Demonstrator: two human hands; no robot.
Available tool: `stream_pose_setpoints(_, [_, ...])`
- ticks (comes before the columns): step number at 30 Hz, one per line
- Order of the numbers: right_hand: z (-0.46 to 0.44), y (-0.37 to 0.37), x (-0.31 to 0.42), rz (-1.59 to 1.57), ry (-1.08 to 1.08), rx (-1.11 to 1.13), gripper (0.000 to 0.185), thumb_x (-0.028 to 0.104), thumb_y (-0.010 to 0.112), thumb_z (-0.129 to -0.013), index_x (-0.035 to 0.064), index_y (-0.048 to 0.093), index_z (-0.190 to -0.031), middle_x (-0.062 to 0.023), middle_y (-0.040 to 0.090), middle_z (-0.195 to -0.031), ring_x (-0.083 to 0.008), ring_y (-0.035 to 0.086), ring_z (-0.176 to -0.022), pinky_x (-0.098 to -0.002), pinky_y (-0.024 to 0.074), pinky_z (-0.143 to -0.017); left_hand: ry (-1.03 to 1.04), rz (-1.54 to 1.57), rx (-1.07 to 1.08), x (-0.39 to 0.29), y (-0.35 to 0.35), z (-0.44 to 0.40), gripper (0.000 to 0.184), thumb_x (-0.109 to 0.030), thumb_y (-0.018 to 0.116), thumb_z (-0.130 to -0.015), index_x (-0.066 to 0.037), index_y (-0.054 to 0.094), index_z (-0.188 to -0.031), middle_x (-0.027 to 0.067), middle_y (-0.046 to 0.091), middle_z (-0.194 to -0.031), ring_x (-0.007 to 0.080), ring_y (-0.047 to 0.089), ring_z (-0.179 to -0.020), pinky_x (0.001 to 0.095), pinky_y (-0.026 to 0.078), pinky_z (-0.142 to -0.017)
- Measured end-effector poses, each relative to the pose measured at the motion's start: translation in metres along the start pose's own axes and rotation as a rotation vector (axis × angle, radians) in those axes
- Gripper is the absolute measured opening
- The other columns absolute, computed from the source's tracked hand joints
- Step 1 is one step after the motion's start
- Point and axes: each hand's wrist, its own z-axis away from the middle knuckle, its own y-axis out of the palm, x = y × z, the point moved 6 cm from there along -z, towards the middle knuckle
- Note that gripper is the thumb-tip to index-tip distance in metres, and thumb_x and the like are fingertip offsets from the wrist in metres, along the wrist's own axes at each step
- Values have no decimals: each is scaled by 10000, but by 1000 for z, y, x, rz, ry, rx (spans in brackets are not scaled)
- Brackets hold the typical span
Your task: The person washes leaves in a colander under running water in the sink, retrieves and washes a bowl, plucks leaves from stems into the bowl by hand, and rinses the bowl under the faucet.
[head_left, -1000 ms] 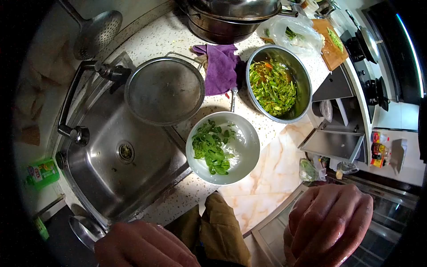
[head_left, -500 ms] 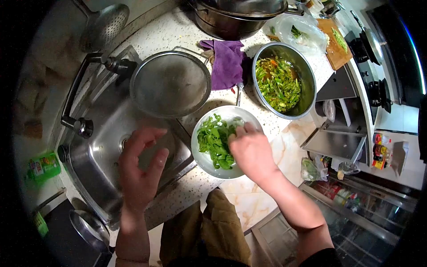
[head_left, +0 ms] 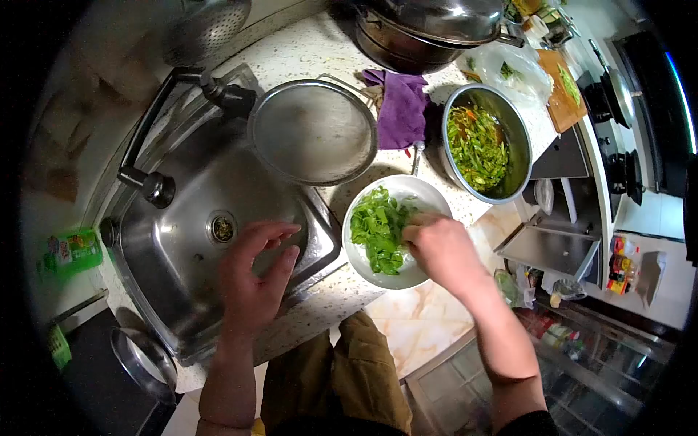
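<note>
A white bowl (head_left: pixel 356 256) of green leaves (head_left: pixel 382 225) stands on the counter beside the sink. My right hand (head_left: pixel 443 247) reaches into the bowl from the right, its fingers curled closed on the leaves at that side. The fingertips are partly hidden. My left hand (head_left: pixel 258 272) hovers over the sink's near right part, left of the bowl. Its thumb and fingers are apart with nothing between them. Behind the bowl, a round mesh strainer (head_left: pixel 313 131) rests across the sink's edge. A deep metal pot (head_left: pixel 525 156) holding cut green vegetables in liquid stands at the right.
The steel sink (head_left: pixel 174 247) has a dark faucet (head_left: pixel 145 131) at its left. A purple cloth (head_left: pixel 402 109) lies behind the bowl, near a metal utensil handle (head_left: pixel 417 156). Farther back are a large lidded pot (head_left: pixel 407 51), a plastic bag (head_left: pixel 512 76) and a cutting board (head_left: pixel 561 98).
The view has shifted, so the counter items appear farther right. My right hand stays at the leaves in the bowl. My left hand remains open over the sink.
</note>
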Motion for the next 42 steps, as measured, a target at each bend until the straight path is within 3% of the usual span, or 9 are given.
stream_pose_setpoints(2, [12, -55, 5, -12, -10, -329, 66, 35, 617, -735, 34, 670, -774, -140, 657, -818, -289, 670, -768, -400, 538, -685, -17, 5, 3, 2, -3, 2, 253, -14, 659, -836, -68, 664, -1084, 68, 649, -1018, 162, 611, -951, 299, 472, -840])
stream_pose_setpoints(8, [36, -138, -28, -808, 225, -381, 158, -91, 702, -732, 25, 711, -839, -23, 700, -786, -43, 577, -687, -198, 443, -617, -15, 32, -28, 3, -11, 8, 230, -47, 652, -861, -67, 658, -1090, 72, 645, -1047, 166, 614, -970, 315, 474, -854])
stream_pose_setpoints(12, [9, -93, -19, -463, 107, -91, 124, -52, 696, -741, 13, 697, -846, -43, 697, -759, -124, 647, -700, -280, 507, -659, -6, 48, -4, 4, -20, 11, 224, -60, 643, -870, -66, 653, -1093, 74, 642, -1062, 169, 611, -978, 312, 474, -848])
stream_pose_setpoints(17, [-25, -138, 7, -786, 51, -670, 93, 23, 685, -792, 6, 707, -880, -49, 680, -742, -68, 578, -663, -225, 455, -612, -20, 24, -28, 7, -19, 17, 213, -83, 643, -879, -71, 649, -1092, 57, 645, -1064, 160, 610, -963, 312, 471, -835])
stream_pose_setpoints(22, [-58, -139, 29, -545, -156, -845, 93, 48, 656, -781, -11, 700, -838, -187, 677, -825, -350, 653, -753, -385, 529, -689, -15, 0, 6, 14, -16, 22, 207, -88, 637, -888, -70, 650, -1094, 51, 646, -1067, 155, 607, -962, 315, 471, -841])
stream_pose_setpoints(25, [-41, -83, 18, -494, 120, -388, 113, 103, 688, -776, -1, 697, -816, -192, 670, -853, -348, 659, -750, -407, 527, -680, -33, 22, -8, 12, -17, 19, 206, -72, 635, -886, -69, 656, -1091, 58, 649, -1060, 154, 610, -952, 310, 477, -838])
stream_pose_setpoints(31, [-31, -3, 22, -528, 132, -483, 151, 129, 722, -783, -19, 693, -777, -142, 645, -779, -283, 638, -653, -370, 503, -611, -23, -6, 6, 7, -4, 16, 214, -29, 655, -854, -57, 673, -1065, 75, 664, -1031, 149, 625, -892, 295, 495, -812])
stream_pose_setpoints(34, [-13, -4, 6, -1155, 294, -436, 94, 33, 742, -789, -26, 717, -858, -29, 599, -726, -81, 530, -617, -238, 429, -573, -8, -25, 73, -11, 9, 10, 221, -57, 647, -867, -48, 664, -1088, 79, 654, -1040, 153, 615, -912, 296, 490, -837])
stream_pose_setpoints(42, [28, -60, 1, -1976, 122, -376, 140, 32, 663, -886, -45, 696, -998, -107, 711, -934, -114, 631, -744, -248, 516, -667, 393, -7, 210, -75, 82, -18, 299, -61, 670, -819, -34, 638, -1115, 118, 657, -1090, 235, 626, -1009, 352, 474, -907])
